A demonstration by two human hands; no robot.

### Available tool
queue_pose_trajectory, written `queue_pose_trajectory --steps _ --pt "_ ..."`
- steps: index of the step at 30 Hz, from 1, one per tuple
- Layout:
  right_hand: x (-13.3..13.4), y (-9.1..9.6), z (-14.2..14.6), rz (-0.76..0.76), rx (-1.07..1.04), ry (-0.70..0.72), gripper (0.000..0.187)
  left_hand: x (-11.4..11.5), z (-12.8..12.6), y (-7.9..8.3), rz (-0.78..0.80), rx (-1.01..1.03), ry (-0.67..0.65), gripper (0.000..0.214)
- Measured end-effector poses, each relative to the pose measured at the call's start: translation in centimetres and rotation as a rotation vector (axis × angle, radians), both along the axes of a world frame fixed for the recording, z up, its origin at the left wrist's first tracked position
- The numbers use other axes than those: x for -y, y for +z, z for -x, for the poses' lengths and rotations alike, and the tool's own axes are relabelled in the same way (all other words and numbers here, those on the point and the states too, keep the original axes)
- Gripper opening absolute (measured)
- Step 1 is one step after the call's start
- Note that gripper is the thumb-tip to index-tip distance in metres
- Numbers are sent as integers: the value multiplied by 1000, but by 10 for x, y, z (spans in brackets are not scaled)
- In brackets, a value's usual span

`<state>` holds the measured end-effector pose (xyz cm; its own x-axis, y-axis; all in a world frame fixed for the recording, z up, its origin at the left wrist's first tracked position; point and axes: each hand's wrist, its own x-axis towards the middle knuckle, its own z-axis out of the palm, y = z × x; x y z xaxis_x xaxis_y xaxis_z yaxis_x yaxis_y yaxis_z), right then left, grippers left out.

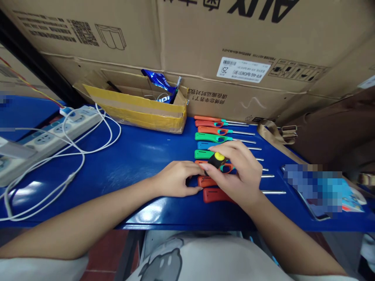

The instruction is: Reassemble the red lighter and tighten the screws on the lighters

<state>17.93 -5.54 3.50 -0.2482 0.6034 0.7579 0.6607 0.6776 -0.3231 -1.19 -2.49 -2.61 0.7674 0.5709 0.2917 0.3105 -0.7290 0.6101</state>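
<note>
Several long-necked gas lighters lie side by side, their handles to the left and metal tubes to the right. My right hand (241,171) is closed around a short screwdriver (216,159) with a black handle and yellow end, over the near lighters. The screwdriver's tip is hard to make out. My left hand (178,178) pinches the handle end of an orange-red lighter (206,181) between thumb and fingers. Nearest me lies a red lighter (218,195), partly covered by my right hand. A green lighter (208,136) rests farther back in the row.
On the blue table (137,148), an open cardboard box (137,113) holds blue packets. A power strip (49,136) with white cables (79,152) is at left. A phone (307,191) and a tan strap (269,132) lie at right. Large cartons (187,47) stand behind.
</note>
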Motion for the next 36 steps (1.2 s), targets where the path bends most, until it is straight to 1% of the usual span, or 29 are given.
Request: queue_pose_trajectory --steps 2,4,6,7,8,10,11,12,14,15,17,19,21,24,25,28,29,32,33,34,36 --pt "-3 6 0 -24 42 13 22 1 -1 1 5 -11 8 22" --pt "-6 10 -1 -20 97 71 28 1 -1 1 7 -31 14 18" --pt "-8 11 -4 27 124 207 34 1 -1 2 -1 -36 24 15" --pt "-10 11 -5 83 110 287 37 1 -1 2 -9 -34 25 15" --pt "-11 11 -6 166 72 369 39 1 -1 2 -16 -31 24 16" --pt "-12 9 -5 378 -92 508 39 2 -2 2 -23 -37 23 19" --pt "-13 7 -4 465 -202 553 35 2 -2 1 -29 -42 25 19" --pt "-14 4 -3 516 -309 580 29 2 -2 1 -34 -44 27 20" --pt "-15 -2 1 528 -476 599 18 3 -3 1 -46 -40 29 22" --pt "-16 -5 2 518 -527 605 16 3 -4 1 -50 -39 29 23" --pt "-16 -10 3 545 -605 652 20 4 -5 1 -45 -47 36 23" --pt "-16 -14 3 638 -708 738 29 5 -6 1 -34 -57 48 23" --pt "-15 -15 1 761 -818 812 34 6 -7 0 -25 -36 53 26" --pt "-15 -15 0 911 -887 898 30 6 -7 -2 -22 35 51 33" --pt "-15 -14 0 924 -884 927 26 6 -7 -3 -21 53 50 34" --pt "-16 -13 0 896 -854 978 18 6 -7 -4 -7 62 52 32" --pt "-16 -13 1 890 -845 980 20 6 -7 -5 -1 54 59 31" --pt "-16 -12 3 906 -842 959 39 7 -7 -5 22 45 71 28" --pt "-16 -12 3 914 -848 957 41 7 -7 -5 29 49 70 26" --pt "-15 -12 4 924 -860 962 38 7 -7 -5 37 55 66 24" --pt "-14 -11 5 945 -885 988 26 7 -7 -5 51 62 60 20"
